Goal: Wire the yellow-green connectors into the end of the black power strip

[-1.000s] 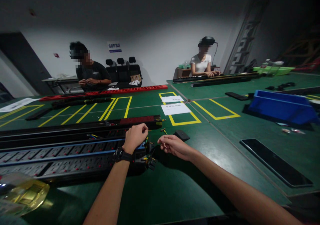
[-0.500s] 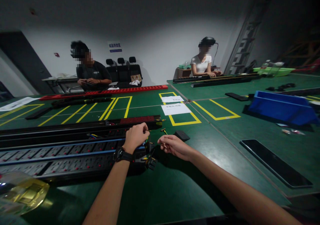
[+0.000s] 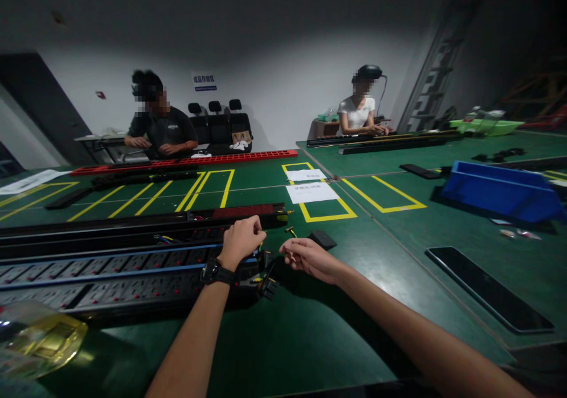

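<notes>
My left hand (image 3: 243,238), with a black watch on its wrist, is closed in a pinch over the end of a long black power strip (image 3: 146,268) with rows of sockets and red dots. What its fingertips hold is too small to make out. Loose wires and a black end piece (image 3: 268,289) stick out of the strip's end just below. My right hand (image 3: 310,259) hovers a little to the right, its fingers curled and thumb pressed to the index finger. Anything between them is hidden. Beyond it lie a black block (image 3: 322,240) and a small yellow-green wire (image 3: 290,231).
A bottle of yellow liquid (image 3: 48,342) is at the lower left. On the right are a large phone (image 3: 487,289) and a blue bin (image 3: 500,191). Another black rail (image 3: 248,212) lies behind the strip. Two people (image 3: 163,129) work across the green table (image 3: 376,303).
My hands have hardly moved; the left fingers shifted slightly. Across the table, the person on the left has turned and moved their hands apart.
</notes>
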`<control>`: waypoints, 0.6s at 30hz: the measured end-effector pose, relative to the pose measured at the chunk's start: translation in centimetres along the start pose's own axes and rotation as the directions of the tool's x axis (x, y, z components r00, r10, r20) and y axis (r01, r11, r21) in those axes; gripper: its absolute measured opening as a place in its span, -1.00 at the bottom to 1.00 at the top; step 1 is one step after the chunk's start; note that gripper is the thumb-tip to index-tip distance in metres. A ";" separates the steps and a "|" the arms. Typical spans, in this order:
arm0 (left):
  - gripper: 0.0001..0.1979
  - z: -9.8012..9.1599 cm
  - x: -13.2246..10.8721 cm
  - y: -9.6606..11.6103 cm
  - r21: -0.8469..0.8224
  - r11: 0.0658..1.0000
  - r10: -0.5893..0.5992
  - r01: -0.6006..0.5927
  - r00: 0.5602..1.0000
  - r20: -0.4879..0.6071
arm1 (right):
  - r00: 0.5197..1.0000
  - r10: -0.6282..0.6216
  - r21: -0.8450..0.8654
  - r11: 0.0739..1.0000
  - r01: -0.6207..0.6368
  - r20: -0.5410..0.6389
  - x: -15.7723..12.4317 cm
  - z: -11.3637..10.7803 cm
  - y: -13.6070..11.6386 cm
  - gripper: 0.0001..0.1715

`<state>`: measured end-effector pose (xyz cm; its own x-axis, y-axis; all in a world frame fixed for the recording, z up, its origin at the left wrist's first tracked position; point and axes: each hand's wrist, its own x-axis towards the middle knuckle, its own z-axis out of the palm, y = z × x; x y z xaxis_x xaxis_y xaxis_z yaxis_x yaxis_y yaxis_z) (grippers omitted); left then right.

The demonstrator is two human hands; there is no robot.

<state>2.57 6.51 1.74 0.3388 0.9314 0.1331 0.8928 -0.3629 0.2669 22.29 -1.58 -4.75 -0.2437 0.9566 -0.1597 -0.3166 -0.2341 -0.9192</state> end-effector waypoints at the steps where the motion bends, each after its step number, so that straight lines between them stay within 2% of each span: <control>1: -0.90 0.0 0.0 0.0 -0.004 1.000 0.003 -0.003 1.000 0.001 | 1.000 0.000 0.001 1.000 0.000 0.000 0.0 0.0 0.0 -0.55; 6: -0.91 -0.1 0.0 0.0 -0.008 1.000 0.004 -0.004 1.000 0.011 | 1.000 0.009 0.003 1.000 -0.009 -0.009 0.0 0.0 0.0 -0.52; 18: -0.84 0.0 -0.2 0.1 0.027 0.999 0.037 -0.037 0.999 0.007 | 1.000 0.011 -0.011 1.000 -0.011 -0.008 -0.1 0.0 -0.1 -0.58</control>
<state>2.56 6.32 1.76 0.3736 0.9175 0.1363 0.8872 -0.3963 0.2363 22.31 -1.67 -4.63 -0.2399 0.9554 -0.1724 -0.3038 -0.2425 -0.9213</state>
